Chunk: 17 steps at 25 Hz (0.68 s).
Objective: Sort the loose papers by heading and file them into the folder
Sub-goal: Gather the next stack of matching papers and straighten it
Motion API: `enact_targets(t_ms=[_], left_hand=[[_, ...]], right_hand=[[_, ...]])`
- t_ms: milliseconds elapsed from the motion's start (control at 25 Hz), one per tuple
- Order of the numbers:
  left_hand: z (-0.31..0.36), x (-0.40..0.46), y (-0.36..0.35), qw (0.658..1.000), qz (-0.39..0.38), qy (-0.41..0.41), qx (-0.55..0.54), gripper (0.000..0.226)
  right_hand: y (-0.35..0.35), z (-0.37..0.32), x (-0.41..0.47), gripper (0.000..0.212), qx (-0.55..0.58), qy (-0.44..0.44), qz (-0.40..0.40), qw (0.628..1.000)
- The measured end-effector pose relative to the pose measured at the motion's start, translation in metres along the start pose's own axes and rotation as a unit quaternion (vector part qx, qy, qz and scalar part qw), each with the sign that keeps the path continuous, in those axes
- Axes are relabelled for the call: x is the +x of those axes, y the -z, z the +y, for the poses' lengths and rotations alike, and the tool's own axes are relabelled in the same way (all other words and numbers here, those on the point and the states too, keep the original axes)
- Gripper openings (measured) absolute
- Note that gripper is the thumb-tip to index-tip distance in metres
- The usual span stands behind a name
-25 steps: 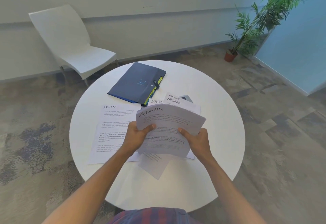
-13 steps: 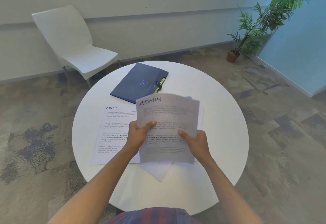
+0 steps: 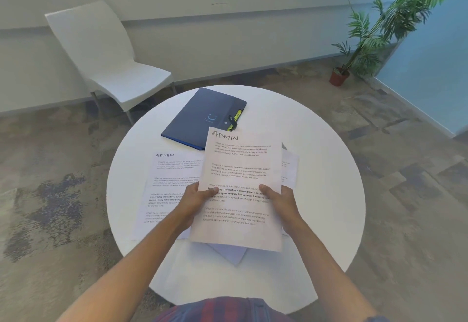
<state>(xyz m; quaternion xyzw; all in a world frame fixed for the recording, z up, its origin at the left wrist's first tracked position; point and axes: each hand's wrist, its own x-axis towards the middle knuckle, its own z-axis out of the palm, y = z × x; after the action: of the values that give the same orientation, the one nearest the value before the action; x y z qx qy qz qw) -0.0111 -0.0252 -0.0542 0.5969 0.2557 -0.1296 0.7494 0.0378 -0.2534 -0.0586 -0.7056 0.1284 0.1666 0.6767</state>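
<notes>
Papers headed ADMIN are what I'm looking at: I have one sheet (image 3: 240, 187) lifted above the round white table (image 3: 324, 169), my left hand (image 3: 196, 201) pinching its left edge, thumb on top, and my right hand (image 3: 281, 201) pinching its right edge the same way. A second ADMIN sheet (image 3: 168, 182) lies flat on the table to my left. More loose sheets (image 3: 288, 167) peek out beneath the held one; I can't read their headings. Closed, the dark blue folder (image 3: 200, 116) sits at the table's far side.
</notes>
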Motion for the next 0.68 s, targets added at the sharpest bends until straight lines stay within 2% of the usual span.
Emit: enact_targets(t_ms=[160,240,280,320,360,440,480,560,680], left_hand=[[-0.004,0.014,0.024,0.999,0.021,0.034,-0.014,0.018],[-0.009,0.025,0.041,0.993,0.117,0.017,0.019,0.022],[-0.014,0.031,0.053,0.979,0.189,0.006,0.074,0.027],[-0.018,0.036,0.066,0.951,0.256,0.007,0.17,0.033],[-0.024,0.039,0.08,0.908,0.304,0.026,0.286,0.043],[-0.037,0.042,0.105,0.825,0.33,0.079,0.453,0.076],[-0.04,0.042,0.112,0.803,0.329,0.1,0.486,0.091],[-0.046,0.044,0.12,0.785,0.318,0.117,0.519,0.11],[-0.05,0.049,0.123,0.777,0.317,0.106,0.533,0.116]], right_hand=[[-0.014,0.01,0.0,0.021,-0.071,0.047,0.004,0.996],[-0.02,0.008,-0.001,0.022,-0.075,0.07,0.017,0.995],[-0.021,0.007,0.0,0.022,-0.07,0.075,0.024,0.994],[-0.021,0.006,0.001,0.022,-0.065,0.078,0.029,0.994],[-0.02,0.005,0.002,0.022,-0.061,0.08,0.035,0.994],[-0.017,0.003,0.004,0.021,-0.057,0.081,0.045,0.994],[-0.015,0.002,0.005,0.02,-0.055,0.08,0.05,0.994],[-0.012,0.001,0.007,0.019,-0.051,0.078,0.053,0.994],[-0.012,0.001,0.008,0.019,-0.045,0.07,0.057,0.995]])
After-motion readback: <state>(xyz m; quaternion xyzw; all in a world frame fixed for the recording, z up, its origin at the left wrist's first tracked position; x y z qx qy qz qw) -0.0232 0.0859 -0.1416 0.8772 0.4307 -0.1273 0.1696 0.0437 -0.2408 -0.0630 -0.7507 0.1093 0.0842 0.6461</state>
